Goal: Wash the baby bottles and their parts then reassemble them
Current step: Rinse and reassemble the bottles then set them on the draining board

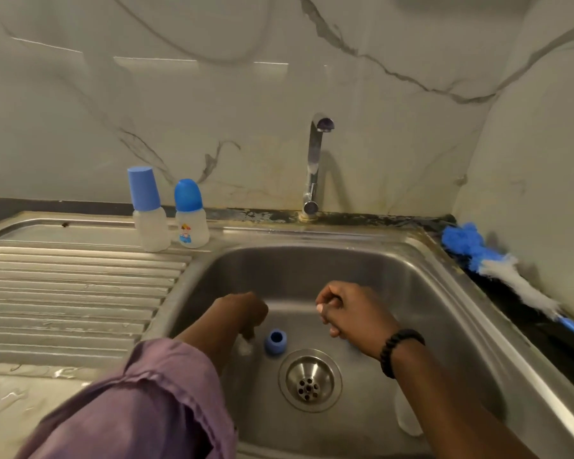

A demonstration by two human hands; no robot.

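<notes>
In the sink (411, 279), the left hand (242, 313) reaches to the basin floor, fingertips pinching a small clear part (246, 346) beside a blue collar ring (275, 341) near the drain (309, 379). The right hand (352, 313) hovers clenched; whether it holds anything cannot be told. Two capped bottles (169, 213) stand at the sink's back-left rim.

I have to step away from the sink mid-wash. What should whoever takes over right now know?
Left hand: down in the sink, fingers on a small clear part; whether it is gripped is unclear.
Right hand: curled above the basin; something small and pale shows at the fingertips.
Blue ring lies on the basin floor beside the drain. A clear bottle body seems to lie under the right forearm.
Two capped bottles stand assembled on the drainboard.
Tap is not running.
Left: wash the sink parts and reassemble that bottle.
</notes>
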